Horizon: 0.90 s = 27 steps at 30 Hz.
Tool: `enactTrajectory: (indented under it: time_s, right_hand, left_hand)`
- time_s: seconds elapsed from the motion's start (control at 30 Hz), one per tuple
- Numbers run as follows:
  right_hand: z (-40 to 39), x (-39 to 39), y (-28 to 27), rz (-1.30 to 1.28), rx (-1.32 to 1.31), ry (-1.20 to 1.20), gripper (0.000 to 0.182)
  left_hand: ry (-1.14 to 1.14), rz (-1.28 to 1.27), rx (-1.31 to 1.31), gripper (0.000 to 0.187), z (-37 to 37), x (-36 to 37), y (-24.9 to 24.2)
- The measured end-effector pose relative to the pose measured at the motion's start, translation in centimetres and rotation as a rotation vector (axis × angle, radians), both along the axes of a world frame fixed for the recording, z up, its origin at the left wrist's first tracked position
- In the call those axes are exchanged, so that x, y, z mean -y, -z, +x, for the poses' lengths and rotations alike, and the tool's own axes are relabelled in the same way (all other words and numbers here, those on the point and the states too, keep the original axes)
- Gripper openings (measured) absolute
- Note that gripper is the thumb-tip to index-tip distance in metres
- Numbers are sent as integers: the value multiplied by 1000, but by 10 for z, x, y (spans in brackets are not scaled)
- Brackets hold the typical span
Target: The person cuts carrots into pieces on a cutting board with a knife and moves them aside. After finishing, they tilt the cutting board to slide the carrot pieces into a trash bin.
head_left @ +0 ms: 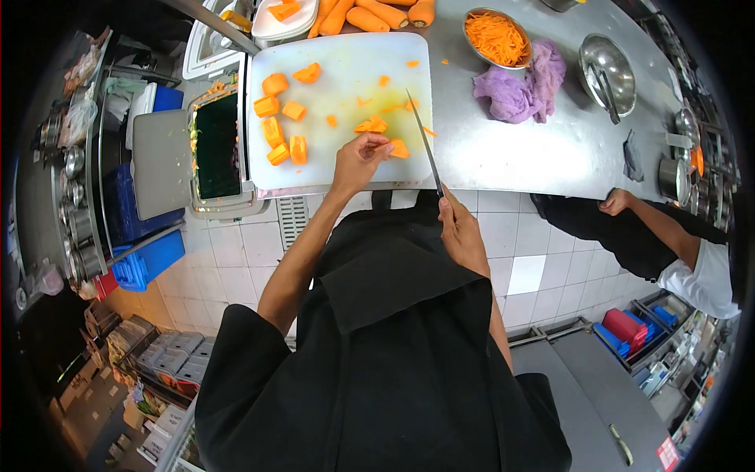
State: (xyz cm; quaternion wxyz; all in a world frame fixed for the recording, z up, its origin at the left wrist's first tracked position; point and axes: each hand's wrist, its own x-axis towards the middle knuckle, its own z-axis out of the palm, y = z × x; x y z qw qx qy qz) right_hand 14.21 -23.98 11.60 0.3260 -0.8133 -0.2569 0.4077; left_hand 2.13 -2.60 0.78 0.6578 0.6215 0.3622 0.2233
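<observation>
On the white cutting board (299, 171) my left hand (362, 161) has its fingers pinched at a piece of carrot (399, 149) near the front right part of the board. My right hand (460, 224) is wrapped round the handle of a long knife (425, 141), at the board's front right corner. The blade points away from me, just right of the carrot piece. Another cut piece (372, 124) lies beyond my left fingertips. Several carrot chunks (273, 132) are spread over the left side of the board, and small scraps lie to the right.
Whole carrots (366, 17) lie behind the board. A bowl of shredded carrot (497, 38), a purple cloth (515, 88) and a steel bowl (607, 75) are to the right. An open bin (219, 145) adjoins the board's left. A co-worker's hand (617, 201) is at the table's right.
</observation>
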Motion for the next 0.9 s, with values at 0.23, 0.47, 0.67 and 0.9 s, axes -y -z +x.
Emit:
enactTrajectory:
  time_s: [0.23,0.47,0.67,0.9]
  right_hand:
    - [0,-2,0,-3,-19,-15,49]
    - [-3,-5,-1,42,31,-32,49]
    - [-3,-10,-11,12,-74,26,43]
    - [1,-25,-2,-10,-168,85,39]
  left_hand:
    - [42,197,-206,31,-3,1,-24]
    - [-48,430,-63,29,-1,7,-14]
    - [6,690,-28,29,-3,4,-8]
    - [39,709,29,26,2,5,-7]
